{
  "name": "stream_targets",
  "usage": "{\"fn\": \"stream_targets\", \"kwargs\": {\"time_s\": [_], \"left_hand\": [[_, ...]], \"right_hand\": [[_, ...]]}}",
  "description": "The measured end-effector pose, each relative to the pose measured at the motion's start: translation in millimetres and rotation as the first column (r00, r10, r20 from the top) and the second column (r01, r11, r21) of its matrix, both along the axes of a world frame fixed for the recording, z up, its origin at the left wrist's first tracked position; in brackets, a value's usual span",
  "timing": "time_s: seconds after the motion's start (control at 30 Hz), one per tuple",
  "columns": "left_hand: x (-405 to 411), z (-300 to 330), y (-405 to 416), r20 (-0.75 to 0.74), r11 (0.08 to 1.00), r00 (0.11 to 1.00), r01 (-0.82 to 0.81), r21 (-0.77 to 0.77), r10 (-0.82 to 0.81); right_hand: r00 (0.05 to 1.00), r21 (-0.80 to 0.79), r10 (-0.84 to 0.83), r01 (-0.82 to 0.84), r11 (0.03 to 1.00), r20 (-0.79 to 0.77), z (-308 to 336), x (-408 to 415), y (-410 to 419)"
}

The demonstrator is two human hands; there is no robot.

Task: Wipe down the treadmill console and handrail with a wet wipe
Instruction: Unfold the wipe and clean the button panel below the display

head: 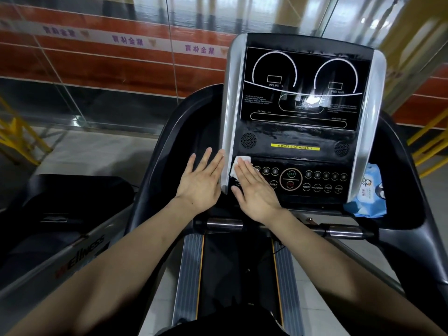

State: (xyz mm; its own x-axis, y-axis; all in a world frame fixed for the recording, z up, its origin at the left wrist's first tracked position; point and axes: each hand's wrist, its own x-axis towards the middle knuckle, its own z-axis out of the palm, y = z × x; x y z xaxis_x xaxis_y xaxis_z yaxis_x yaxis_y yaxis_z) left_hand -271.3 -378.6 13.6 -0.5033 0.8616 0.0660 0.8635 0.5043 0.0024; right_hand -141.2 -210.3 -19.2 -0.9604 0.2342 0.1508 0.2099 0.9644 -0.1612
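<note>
The treadmill console [300, 105] stands ahead, a glossy black panel with silver side strips and a row of buttons [324, 180] at its lower edge. A white wet wipe [238, 163] lies flat on the left end of the button row. My right hand [254, 190] presses flat on the wipe, fingers straight and together. My left hand [202, 180] rests flat with fingers spread beside the console's left silver strip, holding nothing. The handrail bar [225, 224] with metal grip sensors runs across below both hands.
A blue pack of wet wipes [368, 192] sits in the tray right of the console. The treadmill belt [237, 267] runs below. A second treadmill [60, 238] stands at left. Glass panels and yellow frames lie beyond.
</note>
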Motion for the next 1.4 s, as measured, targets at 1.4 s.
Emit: {"fn": "stream_targets", "kwargs": {"time_s": [1.4], "left_hand": [[91.0, -16.6, 103.3, -0.026, 0.978, 0.992, -0.118, 0.171, 0.124]], "right_hand": [[0.996, 0.063, -0.050, 0.055, 0.997, -0.074, -11.9, 84.2, 117.7]]}}
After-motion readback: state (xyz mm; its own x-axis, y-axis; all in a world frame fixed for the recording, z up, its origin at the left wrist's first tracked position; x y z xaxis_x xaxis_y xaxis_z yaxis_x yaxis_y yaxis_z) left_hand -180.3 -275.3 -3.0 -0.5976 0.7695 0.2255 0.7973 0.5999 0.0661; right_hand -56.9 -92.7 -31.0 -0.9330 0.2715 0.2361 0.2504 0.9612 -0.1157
